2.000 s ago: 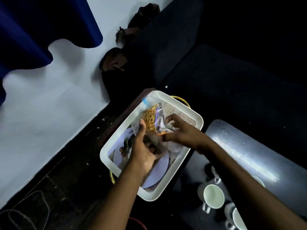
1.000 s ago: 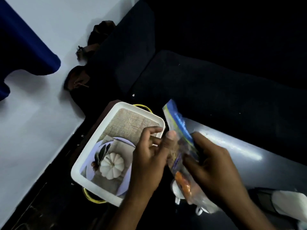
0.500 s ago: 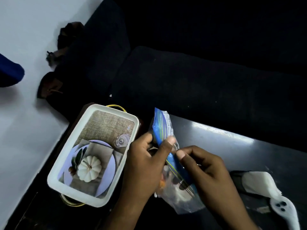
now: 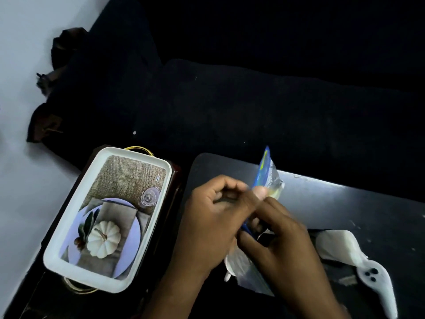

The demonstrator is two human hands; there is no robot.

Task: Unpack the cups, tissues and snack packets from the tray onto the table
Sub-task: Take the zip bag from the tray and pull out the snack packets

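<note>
A clear snack packet (image 4: 268,178) with a blue printed top stands on edge over the dark table (image 4: 345,208). My left hand (image 4: 211,224) pinches its upper part between thumb and fingers. My right hand (image 4: 282,247) grips its lower part from the right. The white tray (image 4: 161,217) lies to the left of the table, with nothing loose in it; only its printed picture of a plate and a white pumpkin shows. A bit of white, perhaps a cup (image 4: 228,269), shows under my hands and is mostly hidden.
A white tissue pack (image 4: 335,245) and a white game controller (image 4: 379,286) lie at the table's right. A dark sofa (image 4: 253,100) runs behind the table. Dark shoes (image 4: 46,123) sit on the pale floor at the left.
Both hands have carried the snack packet out of the tray and rightwards over the table. The tray now lies bare to the left, and the view has shifted right.
</note>
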